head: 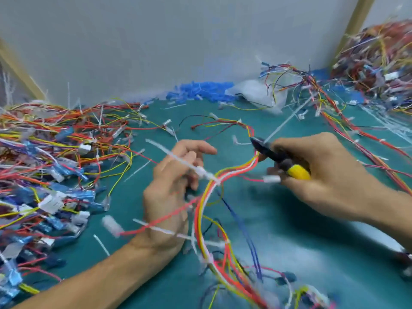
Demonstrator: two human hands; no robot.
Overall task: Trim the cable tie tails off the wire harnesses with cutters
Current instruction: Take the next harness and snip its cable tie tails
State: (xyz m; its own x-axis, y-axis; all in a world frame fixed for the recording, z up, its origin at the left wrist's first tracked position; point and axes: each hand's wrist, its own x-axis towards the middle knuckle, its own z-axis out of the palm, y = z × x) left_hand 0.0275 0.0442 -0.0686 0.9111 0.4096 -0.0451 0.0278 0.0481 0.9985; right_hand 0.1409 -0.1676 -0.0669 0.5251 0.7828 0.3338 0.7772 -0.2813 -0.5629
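Note:
A wire harness (201, 210) of red, yellow and white wires loops across the green mat between my hands. A white cable tie (206, 173) binds it, and its long tail (169, 153) sticks up to the left across my left hand (171, 188). That hand holds the harness just below the tie with curled lower fingers, index finger stretched out. My right hand (316, 172) grips black cutters (270, 153) with a yellow handle (298, 172). The cutter tip sits at the harness loop near another tie tail (282, 126), to the right of the first tie.
A big heap of harnesses (44, 166) fills the left side. Another pile (379, 61) sits at the far right, with strands trailing down the mat. Blue parts (200, 91) and a plastic bag (256, 92) lie by the back wall. Cut tails litter the mat (289, 230).

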